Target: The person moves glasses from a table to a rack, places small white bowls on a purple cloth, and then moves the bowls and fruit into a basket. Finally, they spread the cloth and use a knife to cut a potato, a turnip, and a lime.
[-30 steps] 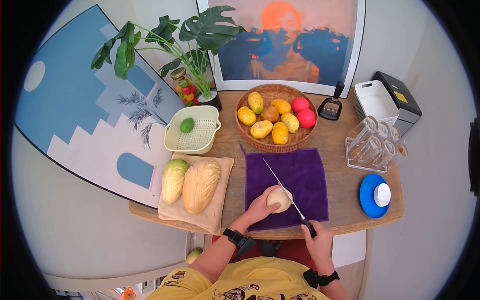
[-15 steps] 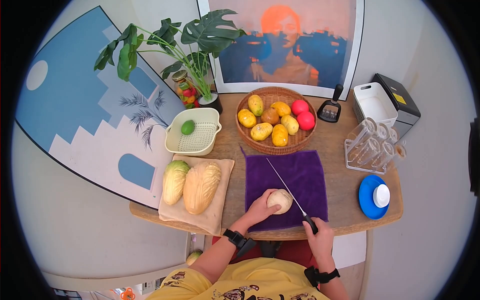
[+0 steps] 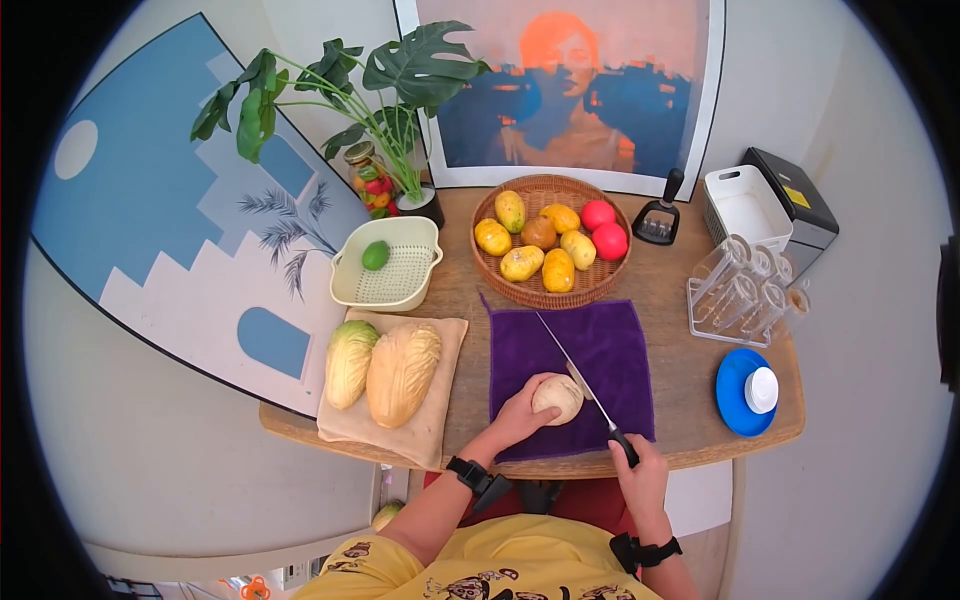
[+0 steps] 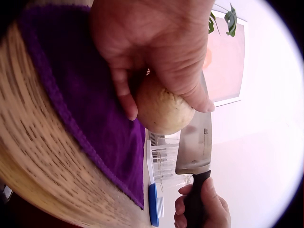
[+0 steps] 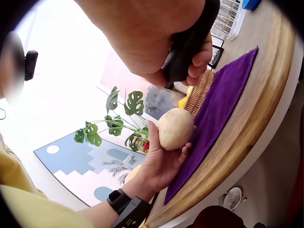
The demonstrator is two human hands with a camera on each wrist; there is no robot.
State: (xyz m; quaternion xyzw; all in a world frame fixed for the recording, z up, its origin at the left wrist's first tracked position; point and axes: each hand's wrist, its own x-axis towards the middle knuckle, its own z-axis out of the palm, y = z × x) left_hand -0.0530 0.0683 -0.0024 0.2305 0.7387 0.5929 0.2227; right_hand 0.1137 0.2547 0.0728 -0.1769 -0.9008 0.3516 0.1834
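Note:
A round, pale vegetable (image 3: 557, 399) sits at the front of a purple cloth (image 3: 615, 345). My left hand (image 3: 517, 418) grips it from the left; the left wrist view shows the thumb (image 4: 202, 100) over one side and a finger on the other. My right hand (image 3: 641, 478) holds a knife by its black handle (image 3: 625, 449). The broad blade (image 4: 194, 147) stands just right of the vegetable, its tip pointing away from me. A pale patch shows beside the blade in the head view; slice or reflection, I cannot tell.
A wicker basket (image 3: 484, 270) of fruit stands behind the cloth. Left are two cabbage-like vegetables (image 3: 403, 372) on a beige cloth (image 3: 440, 410) and a pale green colander (image 3: 390, 296). Right are a glass rack (image 3: 735, 335), a blue plate (image 3: 732, 410) and a black-handled tool (image 3: 658, 222).
The knife has shifted slightly right, from across the vegetable's right side to beside it, with my right hand moving along. My left hand keeps its grip.

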